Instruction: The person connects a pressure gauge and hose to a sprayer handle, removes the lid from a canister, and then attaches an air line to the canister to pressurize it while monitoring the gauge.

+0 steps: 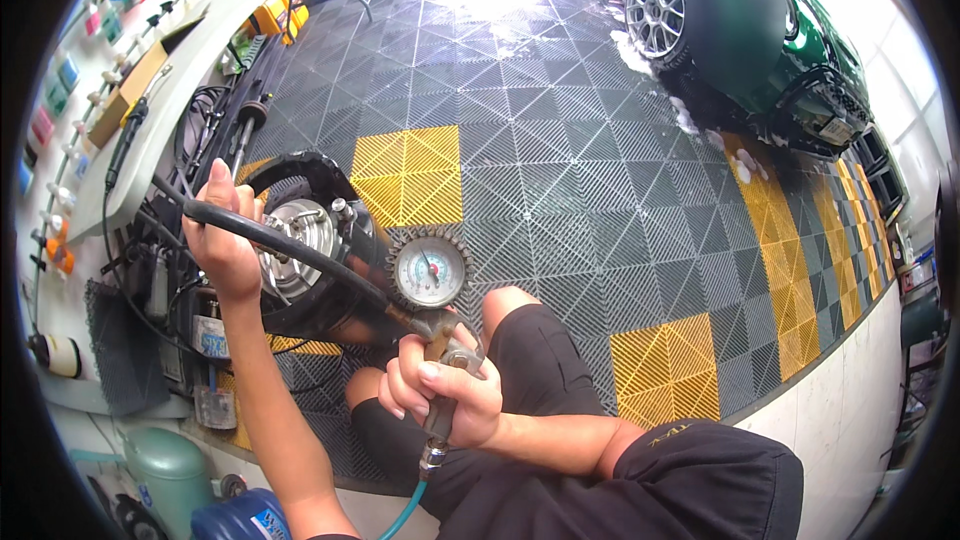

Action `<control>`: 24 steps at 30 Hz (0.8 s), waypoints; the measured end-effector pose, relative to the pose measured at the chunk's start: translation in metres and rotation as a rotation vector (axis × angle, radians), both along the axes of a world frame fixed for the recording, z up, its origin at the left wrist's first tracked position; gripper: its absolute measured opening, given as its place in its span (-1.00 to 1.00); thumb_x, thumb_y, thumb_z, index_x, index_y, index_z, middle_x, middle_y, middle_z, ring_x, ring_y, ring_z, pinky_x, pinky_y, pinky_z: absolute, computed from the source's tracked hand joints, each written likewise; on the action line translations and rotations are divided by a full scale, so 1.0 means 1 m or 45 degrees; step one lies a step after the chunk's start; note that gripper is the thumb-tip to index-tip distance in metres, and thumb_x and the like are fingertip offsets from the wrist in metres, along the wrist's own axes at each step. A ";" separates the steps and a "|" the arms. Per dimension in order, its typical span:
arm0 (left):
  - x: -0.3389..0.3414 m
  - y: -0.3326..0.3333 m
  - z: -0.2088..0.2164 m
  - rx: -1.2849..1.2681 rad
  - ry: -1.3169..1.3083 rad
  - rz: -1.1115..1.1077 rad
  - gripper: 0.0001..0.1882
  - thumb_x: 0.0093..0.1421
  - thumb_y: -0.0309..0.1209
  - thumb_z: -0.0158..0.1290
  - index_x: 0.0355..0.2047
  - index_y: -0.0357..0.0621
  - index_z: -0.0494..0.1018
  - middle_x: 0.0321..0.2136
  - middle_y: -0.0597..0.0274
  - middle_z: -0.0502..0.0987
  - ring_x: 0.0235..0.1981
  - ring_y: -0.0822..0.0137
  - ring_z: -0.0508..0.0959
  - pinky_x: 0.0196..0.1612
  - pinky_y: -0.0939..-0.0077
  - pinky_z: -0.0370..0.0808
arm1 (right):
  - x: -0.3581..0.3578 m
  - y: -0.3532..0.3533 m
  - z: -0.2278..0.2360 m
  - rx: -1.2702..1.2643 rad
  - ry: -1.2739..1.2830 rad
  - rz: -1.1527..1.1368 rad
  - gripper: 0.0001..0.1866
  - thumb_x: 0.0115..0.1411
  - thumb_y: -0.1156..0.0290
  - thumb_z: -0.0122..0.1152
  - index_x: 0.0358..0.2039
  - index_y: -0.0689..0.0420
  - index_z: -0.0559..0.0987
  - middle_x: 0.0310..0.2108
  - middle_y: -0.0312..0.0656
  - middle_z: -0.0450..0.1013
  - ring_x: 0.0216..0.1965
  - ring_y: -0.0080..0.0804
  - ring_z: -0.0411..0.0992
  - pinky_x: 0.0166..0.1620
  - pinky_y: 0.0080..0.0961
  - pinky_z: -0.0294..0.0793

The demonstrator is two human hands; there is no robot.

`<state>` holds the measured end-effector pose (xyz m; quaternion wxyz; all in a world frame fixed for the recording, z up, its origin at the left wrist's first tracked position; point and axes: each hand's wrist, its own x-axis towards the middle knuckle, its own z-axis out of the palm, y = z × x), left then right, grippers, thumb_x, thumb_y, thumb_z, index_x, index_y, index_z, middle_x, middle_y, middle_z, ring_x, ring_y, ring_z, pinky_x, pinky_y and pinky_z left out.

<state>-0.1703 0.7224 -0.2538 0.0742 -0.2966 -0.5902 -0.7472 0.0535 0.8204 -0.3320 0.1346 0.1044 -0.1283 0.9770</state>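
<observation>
My right hand [465,405] is closed around the metal handle of a tire inflator gun. Its round pressure gauge [430,270], ringed by a black ribbed guard, faces up toward me. From the gun a thick black hose [300,258] runs left to my left hand [228,255], whose fingers are wrapped round it near its far end; the thumb or a finger points upward. Beneath the hose stands a round black tank [368,245] with a silver metal fitting [310,235] at its top, partly covered by hose and hand. A teal air line [408,508] joins the gun's lower end.
A green car [835,45] with soapy foam and a silver wheel [657,8] stands far right. Grey and yellow floor tiles [570,230] spread ahead. Left are a shelf [185,50] of bottles, tangled black cables [205,110], a green tank [168,470] and a blue container [238,518].
</observation>
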 end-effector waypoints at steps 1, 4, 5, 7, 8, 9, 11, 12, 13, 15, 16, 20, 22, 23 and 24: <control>0.000 0.000 0.000 0.012 -0.036 -0.029 -0.47 0.46 -0.16 -0.05 -0.66 0.09 0.05 -0.78 0.51 0.01 -0.75 0.63 -0.07 -0.67 0.55 -0.17 | 0.000 0.000 0.000 0.002 0.002 0.002 -0.69 0.29 0.46 0.08 0.01 0.11 0.27 -0.55 -0.28 0.21 -0.56 -0.48 0.28 -0.34 -0.31 0.36; 0.000 -0.001 0.000 0.023 -0.027 -0.001 -0.47 0.47 -0.16 -0.06 -0.66 0.09 0.05 -0.78 0.52 0.01 -0.75 0.63 -0.07 -0.68 0.55 -0.17 | 0.001 0.001 -0.001 0.002 -0.005 0.016 -0.69 0.30 0.46 0.07 0.02 0.12 0.27 -0.55 -0.28 0.21 -0.56 -0.49 0.28 -0.34 -0.31 0.36; -0.001 -0.002 -0.001 0.026 -0.041 -0.005 -0.47 0.47 -0.16 -0.06 -0.66 0.09 0.05 -0.78 0.52 0.01 -0.75 0.63 -0.07 -0.68 0.55 -0.17 | 0.001 0.001 -0.002 0.009 0.003 0.012 -0.68 0.30 0.46 0.07 0.02 0.13 0.27 -0.55 -0.28 0.21 -0.56 -0.49 0.28 -0.35 -0.31 0.36; -0.002 -0.002 -0.002 0.023 -0.022 0.007 -0.47 0.47 -0.16 -0.06 -0.66 0.09 0.05 -0.78 0.52 0.00 -0.76 0.64 -0.07 -0.68 0.55 -0.17 | 0.001 0.000 -0.002 0.015 0.021 0.000 -0.68 0.30 0.46 0.07 0.02 0.13 0.27 -0.55 -0.28 0.21 -0.57 -0.49 0.27 -0.35 -0.31 0.36; -0.002 -0.003 -0.002 0.026 -0.041 -0.003 -0.47 0.47 -0.16 -0.06 -0.66 0.09 0.05 -0.78 0.52 0.01 -0.76 0.64 -0.07 -0.68 0.55 -0.18 | 0.001 -0.001 -0.002 0.012 0.015 -0.003 -0.69 0.30 0.46 0.07 0.02 0.14 0.27 -0.55 -0.28 0.21 -0.57 -0.49 0.27 -0.36 -0.31 0.36; -0.002 -0.003 -0.002 0.029 -0.043 -0.014 -0.47 0.47 -0.16 -0.07 -0.66 0.09 0.05 -0.78 0.52 0.01 -0.76 0.64 -0.07 -0.68 0.56 -0.18 | 0.001 -0.001 -0.002 0.008 0.012 -0.009 -0.69 0.30 0.46 0.08 0.02 0.14 0.27 -0.55 -0.28 0.21 -0.57 -0.49 0.27 -0.36 -0.31 0.36; -0.003 -0.004 -0.002 0.034 -0.045 -0.028 -0.47 0.47 -0.16 -0.07 -0.66 0.09 0.06 -0.78 0.53 0.01 -0.76 0.64 -0.07 -0.68 0.56 -0.18 | 0.001 -0.001 -0.002 0.008 0.011 -0.017 -0.69 0.30 0.46 0.08 0.01 0.14 0.27 -0.55 -0.28 0.21 -0.57 -0.49 0.27 -0.36 -0.31 0.36; -0.004 -0.004 -0.002 0.034 -0.045 -0.031 -0.47 0.47 -0.16 -0.07 -0.66 0.09 0.06 -0.78 0.53 0.01 -0.76 0.64 -0.07 -0.69 0.56 -0.18 | 0.001 -0.001 -0.002 0.009 0.013 -0.018 -0.70 0.30 0.46 0.08 0.01 0.14 0.27 -0.55 -0.28 0.21 -0.57 -0.48 0.27 -0.36 -0.32 0.36; -0.004 -0.005 -0.002 0.034 -0.045 -0.034 -0.47 0.47 -0.16 -0.07 -0.66 0.09 0.06 -0.78 0.53 0.01 -0.76 0.64 -0.07 -0.69 0.55 -0.18 | 0.001 -0.001 -0.002 0.005 0.013 -0.020 -0.70 0.30 0.46 0.08 0.00 0.14 0.28 -0.55 -0.28 0.21 -0.57 -0.48 0.27 -0.36 -0.32 0.36; -0.004 -0.005 -0.002 0.034 -0.034 -0.016 -0.47 0.48 -0.17 -0.07 -0.66 0.09 0.06 -0.78 0.53 0.01 -0.77 0.64 -0.07 -0.69 0.55 -0.18 | 0.001 -0.001 -0.002 0.022 0.016 -0.020 -0.70 0.30 0.46 0.08 0.00 0.14 0.28 -0.55 -0.28 0.21 -0.57 -0.48 0.27 -0.36 -0.32 0.36; -0.004 -0.005 -0.003 0.035 -0.029 -0.005 -0.47 0.48 -0.17 -0.08 -0.66 0.09 0.06 -0.78 0.53 0.01 -0.77 0.64 -0.07 -0.69 0.55 -0.18 | 0.001 -0.001 -0.002 0.024 0.013 -0.020 -0.70 0.30 0.46 0.08 -0.01 0.14 0.28 -0.55 -0.28 0.21 -0.57 -0.48 0.27 -0.37 -0.32 0.36; -0.004 -0.006 -0.003 0.047 -0.039 -0.029 -0.47 0.48 -0.17 -0.08 -0.66 0.09 0.06 -0.77 0.53 0.00 -0.76 0.64 -0.07 -0.69 0.55 -0.18 | 0.000 -0.002 -0.002 0.025 0.004 -0.010 -0.71 0.29 0.46 0.08 -0.01 0.13 0.28 -0.55 -0.28 0.21 -0.57 -0.48 0.27 -0.37 -0.31 0.35; -0.004 -0.007 -0.003 0.048 -0.033 -0.025 -0.47 0.48 -0.17 -0.08 -0.65 0.09 0.06 -0.77 0.53 0.00 -0.76 0.64 -0.07 -0.69 0.55 -0.18 | 0.000 -0.002 -0.001 0.017 0.008 0.002 -0.71 0.29 0.46 0.07 -0.01 0.13 0.28 -0.55 -0.27 0.21 -0.57 -0.48 0.27 -0.37 -0.31 0.35; -0.004 -0.007 -0.003 0.050 -0.039 -0.034 -0.47 0.48 -0.16 -0.08 -0.65 0.09 0.06 -0.77 0.53 0.00 -0.75 0.64 -0.07 -0.69 0.55 -0.18 | 0.000 -0.002 -0.001 0.021 0.011 -0.001 -0.71 0.29 0.46 0.07 -0.01 0.12 0.28 -0.55 -0.27 0.21 -0.57 -0.48 0.27 -0.37 -0.31 0.35; -0.004 -0.008 -0.003 0.054 -0.043 -0.037 -0.47 0.48 -0.16 -0.08 -0.65 0.09 0.06 -0.77 0.53 0.00 -0.75 0.64 -0.08 -0.69 0.55 -0.18 | 0.001 -0.002 -0.001 0.025 0.013 -0.001 -0.71 0.29 0.47 0.06 -0.01 0.12 0.28 -0.55 -0.27 0.21 -0.57 -0.48 0.27 -0.37 -0.31 0.35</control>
